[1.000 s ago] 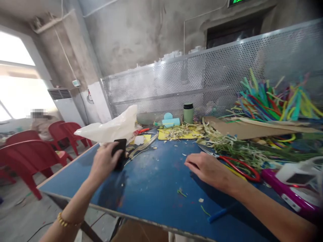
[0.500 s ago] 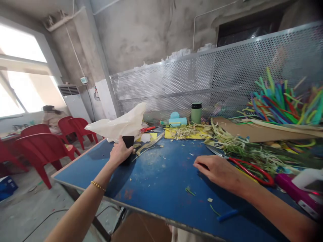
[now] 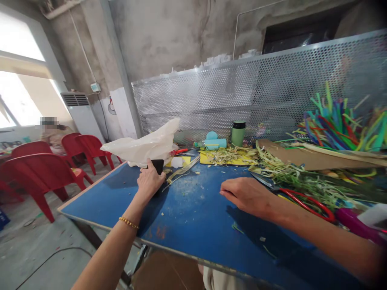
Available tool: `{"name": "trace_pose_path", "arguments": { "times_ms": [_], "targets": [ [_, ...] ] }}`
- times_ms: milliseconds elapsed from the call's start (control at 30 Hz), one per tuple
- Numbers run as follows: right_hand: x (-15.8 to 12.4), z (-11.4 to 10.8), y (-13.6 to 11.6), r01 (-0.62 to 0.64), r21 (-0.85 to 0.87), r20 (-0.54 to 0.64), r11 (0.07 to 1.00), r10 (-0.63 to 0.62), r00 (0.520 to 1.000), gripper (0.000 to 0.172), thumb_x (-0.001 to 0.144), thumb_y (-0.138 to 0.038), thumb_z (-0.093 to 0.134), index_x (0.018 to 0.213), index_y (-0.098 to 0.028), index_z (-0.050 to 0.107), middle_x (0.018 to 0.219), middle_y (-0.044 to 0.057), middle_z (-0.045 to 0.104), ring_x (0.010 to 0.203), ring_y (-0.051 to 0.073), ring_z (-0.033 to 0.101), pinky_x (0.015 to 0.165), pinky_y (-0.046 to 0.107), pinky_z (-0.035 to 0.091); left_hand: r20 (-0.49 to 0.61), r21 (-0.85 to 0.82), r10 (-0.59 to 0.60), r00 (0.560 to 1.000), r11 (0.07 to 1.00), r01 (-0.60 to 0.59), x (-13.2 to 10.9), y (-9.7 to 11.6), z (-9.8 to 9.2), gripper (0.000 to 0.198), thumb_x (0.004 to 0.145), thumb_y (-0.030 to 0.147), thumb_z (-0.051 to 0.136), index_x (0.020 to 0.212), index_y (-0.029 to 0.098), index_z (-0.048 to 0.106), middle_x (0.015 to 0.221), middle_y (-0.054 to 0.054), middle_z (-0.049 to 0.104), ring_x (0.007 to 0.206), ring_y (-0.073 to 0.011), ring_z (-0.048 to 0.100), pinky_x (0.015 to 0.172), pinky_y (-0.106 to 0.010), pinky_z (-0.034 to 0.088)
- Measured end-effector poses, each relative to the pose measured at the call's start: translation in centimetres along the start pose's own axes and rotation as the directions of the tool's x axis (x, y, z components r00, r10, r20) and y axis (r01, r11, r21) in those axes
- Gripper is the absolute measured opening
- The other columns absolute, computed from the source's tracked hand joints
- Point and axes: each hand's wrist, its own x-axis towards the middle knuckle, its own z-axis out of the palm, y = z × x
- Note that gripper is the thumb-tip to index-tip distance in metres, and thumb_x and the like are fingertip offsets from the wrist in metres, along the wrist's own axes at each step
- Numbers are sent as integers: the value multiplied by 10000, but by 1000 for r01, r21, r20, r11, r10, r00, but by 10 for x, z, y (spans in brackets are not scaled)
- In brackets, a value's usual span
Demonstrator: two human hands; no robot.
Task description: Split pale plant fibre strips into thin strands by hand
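Note:
My left hand [image 3: 150, 180] is wrapped around a black phone [image 3: 157, 165], held upright over the table's left part. A cream plastic bag [image 3: 145, 147] lies just behind it. My right hand [image 3: 242, 194] hovers over the middle of the blue table [image 3: 190, 217] with its fingers curled in. Nothing shows in the right hand's fingers, though its palm is turned away. Scissors [image 3: 305, 199] with red handles lie behind the right forearm, beside green and pale plant-like strips [image 3: 284, 173].
Shredded strips lie on a yellow sheet [image 3: 205, 157]. Behind are a green bottle [image 3: 238, 135] and a light blue roll [image 3: 215, 143]. Coloured pipe-cleaner-like strips [image 3: 341, 125] and a cardboard piece [image 3: 296, 159] are at right. Red chairs [image 3: 33, 173] and a seated person [image 3: 53, 139] are at left.
My right hand has moved left and lifted off the table, its shadow now falling farther below it. The left hand keeps the phone. The view has turned slightly left to right.

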Motion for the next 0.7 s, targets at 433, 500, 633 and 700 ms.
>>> {"name": "trace_pose_path", "arguments": {
  "times_ms": [433,500,633,700],
  "targets": [
    [157,31,-37,-28,-46,-60,999,25,998,303,902,-143,436,1057,-122,696,1102,162,645,1076,281,578,827,348,455,-20,-17,-29,999,999,29,0,-1,3,897,781,485,550,1475,60,172,1126,-295,597,999,-400,645,803,-448,482],
    [166,40,-37,-36,-39,-47,999,34,998,319,893,-122,441,1102,-130,682,1133,163,636,1095,273,569,837,343,457,-25,-11,-33,999,999,33,1,-1,4,890,780,476,548,1465,39,185,1111,-299,600,993,-398,646,803,-446,482],
    [173,51,-36,-56,-27,-37,998,55,998,328,885,-117,443,1119,-132,671,1151,168,626,1117,276,555,861,361,460,-30,-1,-31,999,1000,31,0,0,4,875,781,452,544,1456,19,193,1099,-300,601,991,-402,646,801,-445,484],
    [174,54,-36,-62,-24,-35,998,62,997,332,880,-115,440,1119,-129,671,1151,168,623,1119,282,553,870,371,460,-30,1,-29,999,1000,29,-1,0,3,864,787,446,538,1454,16,197,1101,-300,599,993,-405,644,799,-445,484]
  ]
}}
